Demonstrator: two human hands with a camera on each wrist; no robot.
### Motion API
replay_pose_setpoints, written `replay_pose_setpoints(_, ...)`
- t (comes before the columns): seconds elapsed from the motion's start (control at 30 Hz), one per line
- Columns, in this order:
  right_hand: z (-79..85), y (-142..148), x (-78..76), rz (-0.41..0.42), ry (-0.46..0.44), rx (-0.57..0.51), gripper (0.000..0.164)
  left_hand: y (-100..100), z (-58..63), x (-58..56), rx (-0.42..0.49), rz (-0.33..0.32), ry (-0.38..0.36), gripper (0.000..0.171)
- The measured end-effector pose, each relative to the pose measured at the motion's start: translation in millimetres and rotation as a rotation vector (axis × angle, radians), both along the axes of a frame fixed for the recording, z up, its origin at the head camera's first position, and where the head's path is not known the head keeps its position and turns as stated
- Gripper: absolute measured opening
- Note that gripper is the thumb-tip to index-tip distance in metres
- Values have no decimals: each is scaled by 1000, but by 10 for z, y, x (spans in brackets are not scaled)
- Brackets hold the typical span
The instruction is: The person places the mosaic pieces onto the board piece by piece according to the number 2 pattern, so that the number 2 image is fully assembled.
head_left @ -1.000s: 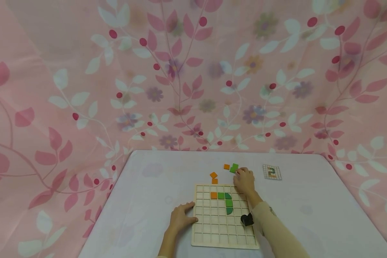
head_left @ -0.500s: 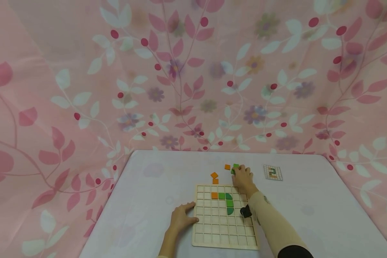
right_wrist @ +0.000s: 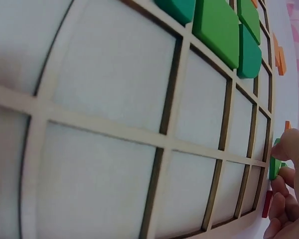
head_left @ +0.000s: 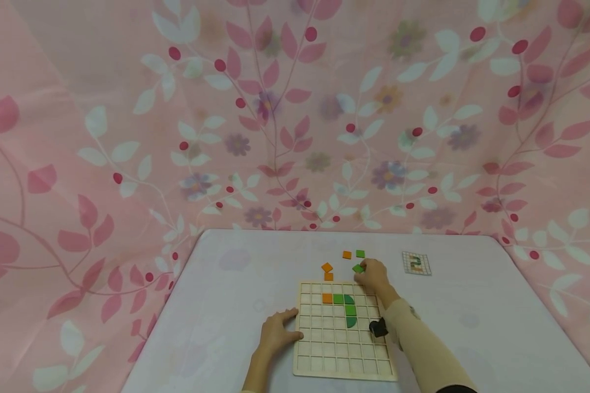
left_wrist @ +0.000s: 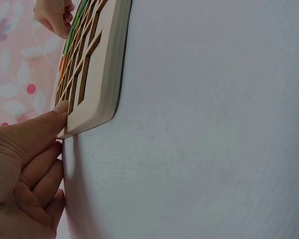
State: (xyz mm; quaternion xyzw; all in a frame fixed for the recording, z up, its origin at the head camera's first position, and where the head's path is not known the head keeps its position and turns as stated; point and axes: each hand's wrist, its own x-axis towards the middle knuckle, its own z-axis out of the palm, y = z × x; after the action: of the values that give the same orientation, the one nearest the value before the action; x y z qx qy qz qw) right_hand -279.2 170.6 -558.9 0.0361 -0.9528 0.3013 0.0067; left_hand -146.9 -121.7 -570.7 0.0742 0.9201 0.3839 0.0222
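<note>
A wooden grid board lies on the white table. Set in its cells are an orange square tile, green square tiles and dark green rounded tiles. At the board's left edge, my left hand rests with the thumb on the rim and the index finger touching the side; the left wrist view shows the thumb over the rim. Beyond the far right corner, my right hand pinches a loose green square tile between thumb and fingers, as the right wrist view shows that green tile too.
Loose orange tiles and another green tile lie behind the board. A red piece shows beside the right fingers. A small pattern card lies at the right. A pink floral cloth hangs behind the table.
The two green tiles that lay together are now apart, the nearer one drawn toward the board by my right hand. My left hand stays at the board's edge.
</note>
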Motion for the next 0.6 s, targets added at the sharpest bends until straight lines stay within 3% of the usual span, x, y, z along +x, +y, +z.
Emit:
replay_pose_setpoints(0.1,7,13,34,-31,-29,-95,40,0,2,2,-5,-2,1,61)
replay_pose_setpoints(0.3,50,16,150,-24,33,-272,34,0,-4,11,14,0,8,62)
replay_pose_setpoints(0.53,113,-13,356,24,63,-305,29,-12,11,46,22,-26,109,58)
replay_pose_setpoints(0.6,117,-21,422,31,72,-308,28,-7,15,46,24,-20,97,58)
